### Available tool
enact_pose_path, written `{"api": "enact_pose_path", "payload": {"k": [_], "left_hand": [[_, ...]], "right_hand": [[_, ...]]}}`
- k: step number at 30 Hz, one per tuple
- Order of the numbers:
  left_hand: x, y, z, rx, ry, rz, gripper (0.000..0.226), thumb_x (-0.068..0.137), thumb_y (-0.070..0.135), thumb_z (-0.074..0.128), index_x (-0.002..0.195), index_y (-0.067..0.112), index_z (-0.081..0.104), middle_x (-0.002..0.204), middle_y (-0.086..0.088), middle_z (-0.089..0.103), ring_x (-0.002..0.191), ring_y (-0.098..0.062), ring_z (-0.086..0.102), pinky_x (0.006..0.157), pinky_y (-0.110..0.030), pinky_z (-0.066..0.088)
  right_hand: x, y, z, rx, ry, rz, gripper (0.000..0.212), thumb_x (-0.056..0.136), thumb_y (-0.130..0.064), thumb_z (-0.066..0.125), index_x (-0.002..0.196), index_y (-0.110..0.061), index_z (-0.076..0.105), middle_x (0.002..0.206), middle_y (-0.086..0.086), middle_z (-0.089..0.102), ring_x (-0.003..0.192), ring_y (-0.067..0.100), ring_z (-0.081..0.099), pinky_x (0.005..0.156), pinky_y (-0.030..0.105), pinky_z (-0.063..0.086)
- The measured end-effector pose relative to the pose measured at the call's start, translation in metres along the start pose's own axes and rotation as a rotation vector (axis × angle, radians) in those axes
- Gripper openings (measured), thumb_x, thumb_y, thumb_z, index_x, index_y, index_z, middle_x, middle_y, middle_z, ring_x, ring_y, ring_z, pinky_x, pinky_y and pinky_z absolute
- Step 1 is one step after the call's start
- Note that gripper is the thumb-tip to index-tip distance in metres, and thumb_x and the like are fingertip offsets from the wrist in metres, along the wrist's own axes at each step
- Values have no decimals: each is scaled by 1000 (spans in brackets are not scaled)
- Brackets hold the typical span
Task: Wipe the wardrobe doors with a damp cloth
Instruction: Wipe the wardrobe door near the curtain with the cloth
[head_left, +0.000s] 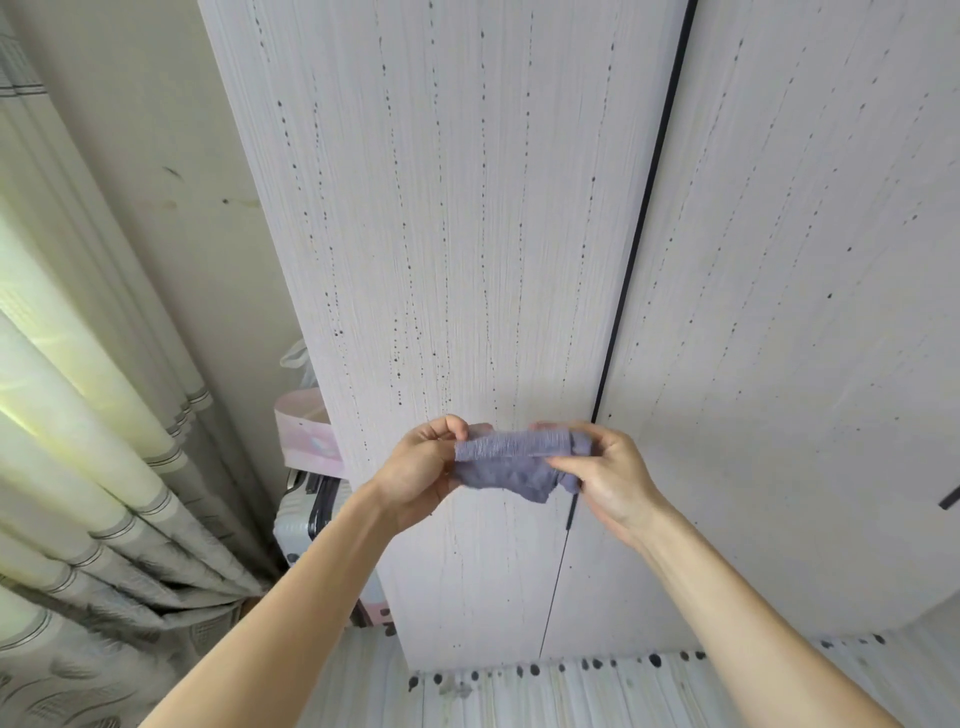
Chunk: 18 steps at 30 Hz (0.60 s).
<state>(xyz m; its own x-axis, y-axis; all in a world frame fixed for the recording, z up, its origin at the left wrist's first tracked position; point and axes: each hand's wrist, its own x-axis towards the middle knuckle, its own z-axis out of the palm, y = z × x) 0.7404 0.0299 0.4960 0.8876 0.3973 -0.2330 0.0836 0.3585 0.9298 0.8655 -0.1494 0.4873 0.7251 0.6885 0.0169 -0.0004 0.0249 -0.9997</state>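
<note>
A small purple-grey cloth (511, 460) is stretched between both hands in front of the wardrobe. My left hand (421, 467) pinches its left end, and my right hand (605, 473) grips its right end, with a corner hanging below. Behind the cloth stand the white wardrobe doors: the left door (441, 234) and the right door (805, 312), both with thin vertical lines and dark specks. A narrow black gap (644, 208) runs between them. The cloth is held a little off the door surface.
A pale striped curtain (88, 415) hangs at the left beside a beige wall (156, 156). A white suitcase (301, 525) and a pink bag (306, 431) sit between curtain and wardrobe. A black handle (949, 498) shows at the right edge. Pale flooring (519, 691) lies below.
</note>
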Motion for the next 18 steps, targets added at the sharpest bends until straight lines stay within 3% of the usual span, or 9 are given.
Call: {"api": "enact_pose_path", "payload": {"k": [3,6,8,10,13,16,18], "left_hand": [[-2,21,4,-18,-49,-9,41,105,2,42,71,18,57,97,-12,65,85,-34,67,80,-44,63],[-3,41,6,-54,-46,-87,31,105,16,44,83,19,67,108,-15,58,86,-39,66,81,-50,61],[-4,54,12,-93,-29,-124,20,103,26,52,95,16,68,106,-13,58,87,-37,66,81,-50,61],[-1,62,16,46,-19,-43,8,99,18,62,106,14,63,100,-11,61,83,-29,67,79,-44,62],[0,79,26,327,19,108,32,92,-6,64,117,13,58,93,-8,62,74,-18,67,74,-34,60],[-4,109,40,464,10,239,31,90,-8,66,112,15,64,94,-7,66,75,-17,67,76,-33,60],[-7,134,50,513,12,333,28,90,-6,68,109,14,67,95,-7,67,77,-17,68,75,-32,60]], "right_hand": [[1,-29,-3,-104,-132,-75,59,84,30,45,68,-16,78,121,-2,70,106,10,69,79,34,60],[8,-43,-8,-250,-180,-124,58,84,28,41,72,-15,78,100,6,75,94,22,72,70,30,60],[13,-50,-11,-389,-169,-161,60,79,21,38,73,-23,78,91,4,75,87,27,70,71,39,61],[16,-61,-12,-523,-210,-142,44,71,2,46,78,-30,75,78,-5,72,74,18,62,72,43,58],[19,-85,-12,-446,-314,-33,25,65,-20,61,90,-17,64,67,-10,60,68,11,53,68,29,44],[29,-99,-7,-431,-221,-81,49,66,-52,76,101,-24,57,89,-15,66,82,9,63,75,30,50],[36,-113,0,-474,-145,-163,46,76,-51,77,110,-33,52,104,-12,69,93,9,68,87,33,55]]}}
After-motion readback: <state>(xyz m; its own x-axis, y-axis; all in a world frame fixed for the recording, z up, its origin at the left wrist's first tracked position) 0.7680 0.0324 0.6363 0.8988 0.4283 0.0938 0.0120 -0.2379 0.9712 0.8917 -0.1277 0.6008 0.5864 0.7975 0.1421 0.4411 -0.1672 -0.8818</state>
